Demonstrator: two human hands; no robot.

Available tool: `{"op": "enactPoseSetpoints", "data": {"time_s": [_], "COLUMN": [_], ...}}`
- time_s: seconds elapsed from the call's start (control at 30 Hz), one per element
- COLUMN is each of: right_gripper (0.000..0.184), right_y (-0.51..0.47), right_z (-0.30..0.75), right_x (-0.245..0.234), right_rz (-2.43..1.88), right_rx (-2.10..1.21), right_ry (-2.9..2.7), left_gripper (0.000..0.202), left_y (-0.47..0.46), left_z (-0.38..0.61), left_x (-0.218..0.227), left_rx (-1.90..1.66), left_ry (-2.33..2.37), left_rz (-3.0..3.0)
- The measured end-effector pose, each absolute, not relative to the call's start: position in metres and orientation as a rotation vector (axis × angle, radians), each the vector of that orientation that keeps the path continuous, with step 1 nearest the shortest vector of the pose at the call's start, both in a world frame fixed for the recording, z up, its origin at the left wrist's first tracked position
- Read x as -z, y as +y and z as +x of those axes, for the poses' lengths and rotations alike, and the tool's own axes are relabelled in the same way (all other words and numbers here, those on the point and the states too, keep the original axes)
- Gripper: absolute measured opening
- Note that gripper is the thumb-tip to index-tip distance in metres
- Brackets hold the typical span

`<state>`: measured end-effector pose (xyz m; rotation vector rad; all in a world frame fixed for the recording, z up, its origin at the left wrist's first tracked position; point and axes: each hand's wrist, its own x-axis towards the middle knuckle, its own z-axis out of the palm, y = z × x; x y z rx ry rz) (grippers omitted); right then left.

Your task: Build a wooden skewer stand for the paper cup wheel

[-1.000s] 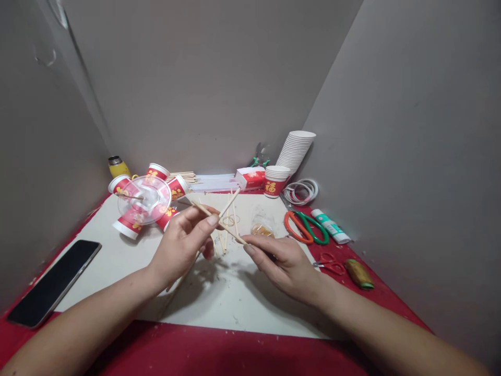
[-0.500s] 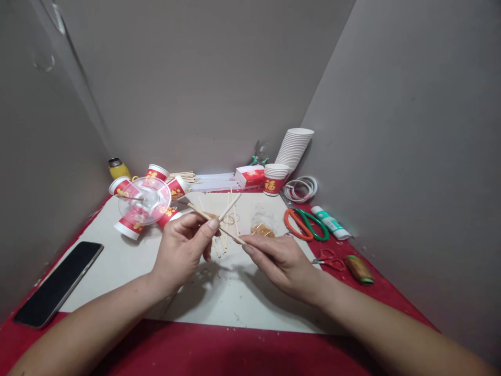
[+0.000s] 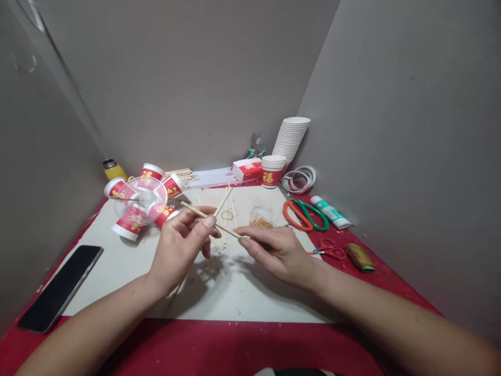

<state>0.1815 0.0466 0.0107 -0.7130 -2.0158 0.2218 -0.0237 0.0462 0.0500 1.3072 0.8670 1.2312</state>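
Note:
Two thin wooden sticks cross each other in the air above a white board. My left hand pinches them at the crossing between thumb and fingers. My right hand is closed on the near end of the stick that runs toward it. More loose sticks and a rubber band lie on the board just behind my hands. A small clear bag of rubber bands rests beside my right hand.
A wheel of red paper cups under a clear lid stands at back left. A black phone lies at the left. Orange and green scissors, small red scissors, a glue tube, stacked cups and grey walls close in.
The hands and crossed sticks have kept their hold. The camera has tilted a little, so everything sits slightly higher and further left in view.

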Motion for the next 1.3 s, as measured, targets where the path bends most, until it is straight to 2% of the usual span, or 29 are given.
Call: {"op": "enactPoseSetpoints", "data": {"time_s": [0.07,0.33,0.67,0.83,0.93,1.07,1.3], "right_gripper": [0.016,0.018,0.019,0.015,0.019,0.023,0.019], "right_y": [0.047,0.053,0.057,0.059,0.06,0.06,0.061], "right_z": [0.181,0.187,0.199,0.199,0.198,0.194,0.192], "right_x": [-0.009,-0.011,-0.025,-0.019,-0.012,-0.006,-0.004], "right_rz": [-0.707,-0.706,-1.069,-1.055,-1.009,-1.008,-1.051], "right_rx": [-0.234,-0.296,-0.403,-0.333,-0.316,-0.303,-0.315], "right_ry": [-2.011,-2.113,-1.911,-1.99,-2.06,-2.164,-2.318], "left_gripper": [0.03,0.017,0.005,0.008,0.013,0.011,0.01], "left_y": [0.047,0.057,0.075,0.073,0.068,0.06,0.054], "left_z": [-0.023,-0.027,-0.047,-0.033,-0.025,-0.018,-0.015], "left_x": [-0.051,-0.055,-0.073,-0.059,-0.048,-0.037,-0.019], "left_rx": [-1.228,-1.315,-1.822,-1.783,-1.747,-1.717,-1.626], "left_ry": [0.881,0.894,0.927,0.89,0.905,0.904,0.897], "left_rz": [1.3,1.439,1.609,1.644,1.656,1.666,1.777]}}
